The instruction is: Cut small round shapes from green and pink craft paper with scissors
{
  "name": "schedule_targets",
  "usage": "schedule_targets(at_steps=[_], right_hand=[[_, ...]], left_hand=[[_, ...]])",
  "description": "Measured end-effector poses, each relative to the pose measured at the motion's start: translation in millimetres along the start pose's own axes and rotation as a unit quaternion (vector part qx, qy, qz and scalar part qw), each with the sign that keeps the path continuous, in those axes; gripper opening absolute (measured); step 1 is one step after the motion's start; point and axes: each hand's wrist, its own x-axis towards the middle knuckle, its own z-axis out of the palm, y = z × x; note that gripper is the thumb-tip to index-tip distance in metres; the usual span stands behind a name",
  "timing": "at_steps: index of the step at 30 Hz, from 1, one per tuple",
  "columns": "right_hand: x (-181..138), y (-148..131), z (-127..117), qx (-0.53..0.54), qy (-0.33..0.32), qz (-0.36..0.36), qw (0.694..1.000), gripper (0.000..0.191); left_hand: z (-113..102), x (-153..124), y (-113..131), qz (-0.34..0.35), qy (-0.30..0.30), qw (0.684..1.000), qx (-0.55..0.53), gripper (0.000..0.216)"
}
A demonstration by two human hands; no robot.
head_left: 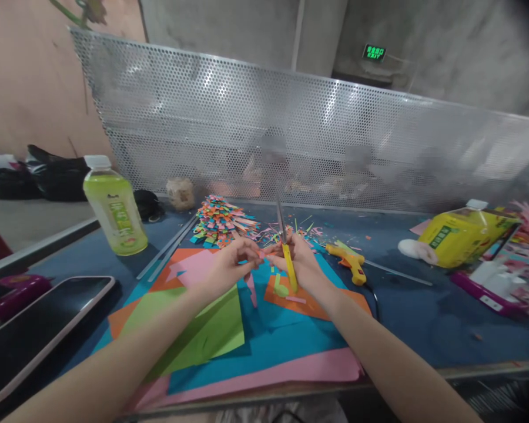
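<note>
My left hand [235,258] pinches a small pink-orange piece of paper [261,255] between thumb and fingertips. Meeting it at that piece are the fingertips of my right hand [302,261]. Tucked in the right hand is a pair of yellow-handled scissors [290,269], blades pointing up and away from me. A pink paper strip [251,289] hangs or lies just below the left hand. Beneath both hands are a blue paper sheet [273,341], a green sheet [220,329] and an orange sheet [352,301] with small scraps. Behind the left hand stands a cone covered in colourful paper bits [218,220].
A green drink bottle [117,211] and a phone [44,329] are at left. To the right lie a yellow glue gun [348,261], a yellow bottle [456,238] on its side and a purple tray [489,296]. A perforated metal screen [247,123] closes the back.
</note>
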Motion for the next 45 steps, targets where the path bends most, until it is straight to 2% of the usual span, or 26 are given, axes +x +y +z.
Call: schedule_targets(at_steps=[5, 11, 16, 19, 27, 31, 36, 40, 45], right_hand=[[-4, -8, 0, 0.030, 0.003, 0.029, 0.999, 0.046], [-11, -18, 3, 0.039, 0.007, 0.037, 0.999, 0.042], [-13, -21, 2, 0.035, 0.027, 0.033, 0.998, 0.044], [-14, -22, 1, 0.034, 0.033, 0.034, 0.998, 0.043], [-20, -27, 2, 0.045, 0.021, 0.046, 0.998, 0.041], [-24, -36, 2, 0.072, -0.005, 0.057, 0.996, 0.041], [-23, -45, 2, 0.094, -0.041, 0.069, 0.992, 0.045], [-23, -48, 0, 0.098, -0.050, 0.037, 0.993, 0.047], [-25, -47, -2, 0.084, -0.055, 0.005, 0.995, 0.043]], left_hand=[[3, -2, 3, 0.007, -0.011, 1.000, -0.010, 0.021], [3, -4, 5, -0.009, -0.021, 0.999, 0.031, 0.018], [10, -10, 15, 0.052, 0.062, 0.989, 0.126, 0.017], [15, -15, 20, 0.076, 0.064, 0.981, 0.168, 0.022], [20, -20, 24, 0.067, 0.120, 0.962, 0.235, 0.018], [20, -20, 24, 0.062, 0.125, 0.979, 0.149, 0.028], [14, -18, 29, 0.028, 0.083, 0.996, -0.009, 0.035], [10, -17, 36, 0.025, 0.045, 0.994, -0.092, 0.039], [11, -17, 41, 0.012, 0.034, 0.985, -0.166, 0.041]])
